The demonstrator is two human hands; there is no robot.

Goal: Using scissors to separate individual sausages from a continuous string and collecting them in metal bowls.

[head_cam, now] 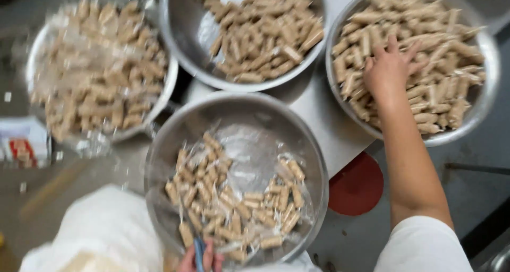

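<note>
A grey metal desk [319, 118] fills the head view, crowded with four round steel bowls of tan, wrapped stick-shaped snack bars. Take the near bowl [159, 160] as the landmark: it sits closest to the person, lined with clear plastic, its bars [234, 203] heaped toward the near side. Beyond it and to the right lies the right bowl [491, 65], where the right hand [390, 70] rests flat on the bars, fingers spread and gripping nothing that I can see. The forearm runs back toward the white sleeve [425, 245]. The left hand [204, 260] is at the near bowl's closest rim, pinched around a thin blue object [199, 253], too blurred to name. Directly beyond the near bowl stands a back bowl [180, 28]; to its left, a plastic-covered bowl [101, 70]. A red round disc [356, 184] lies just right of the near bowl. The bars point every way, with no common long axis.
</note>
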